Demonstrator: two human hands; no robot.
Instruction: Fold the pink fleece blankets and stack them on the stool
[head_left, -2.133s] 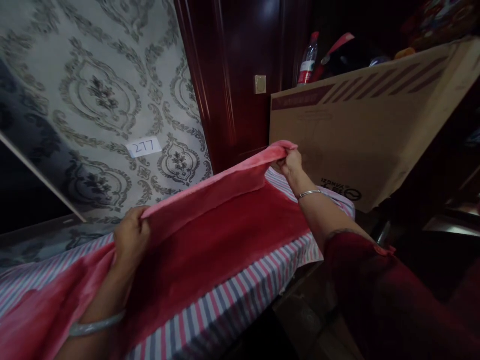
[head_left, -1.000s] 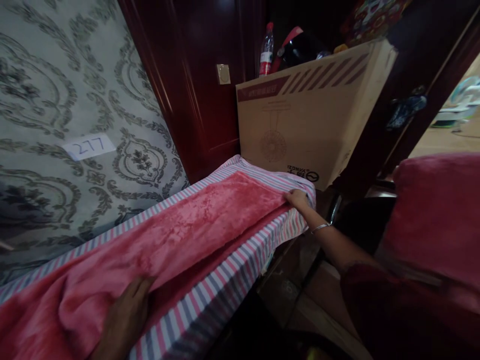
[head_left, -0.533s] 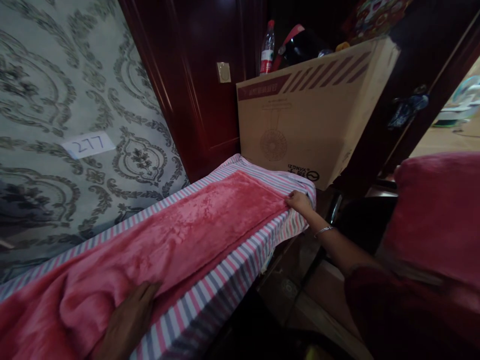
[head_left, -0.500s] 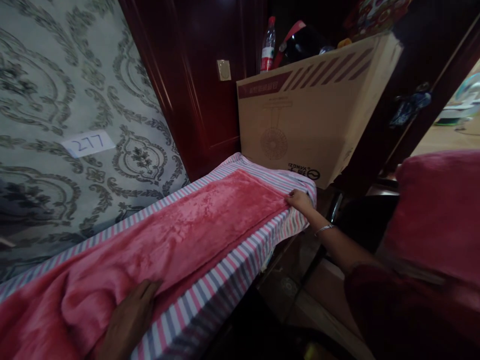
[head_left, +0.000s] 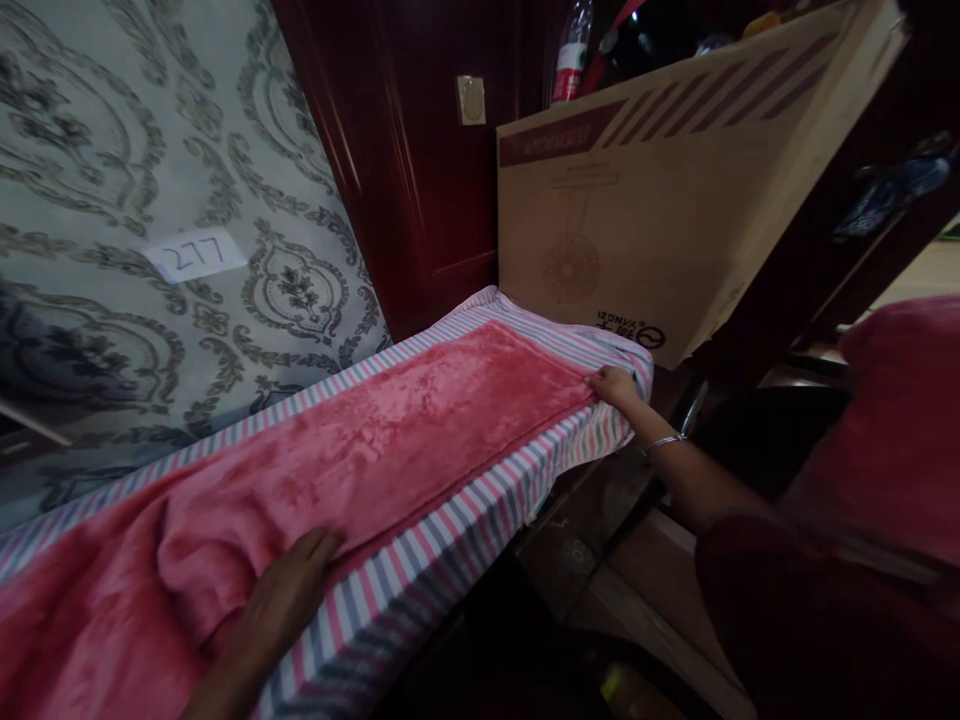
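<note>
A pink plush blanket [head_left: 420, 420] lies folded in a long strip, smooth toward the far end and bunched into wrinkles at the near left. Beneath it spreads a striped cloth [head_left: 420, 550] in white, pink and grey. My right hand [head_left: 616, 386], with a bangle on the wrist, pinches the blanket's far right corner. Closer to me, my left hand [head_left: 289, 590] is curled at the blanket's front edge, its fingertips on the fabric; its thumb is hidden.
A large cardboard box [head_left: 637, 200] stands behind the striped cloth, with a plastic bottle [head_left: 571, 60] at its back. Patterned wallpaper [head_left: 292, 280] with a paper marked 277 [head_left: 196, 254] runs along the left. Another pink plush item [head_left: 907, 430] sits at the right, near a dark chair.
The view has shifted, so the box and wall sit differently in the picture. Both hands stay at the blanket's front edge; the wrinkles near my left hand have altered slightly.
</note>
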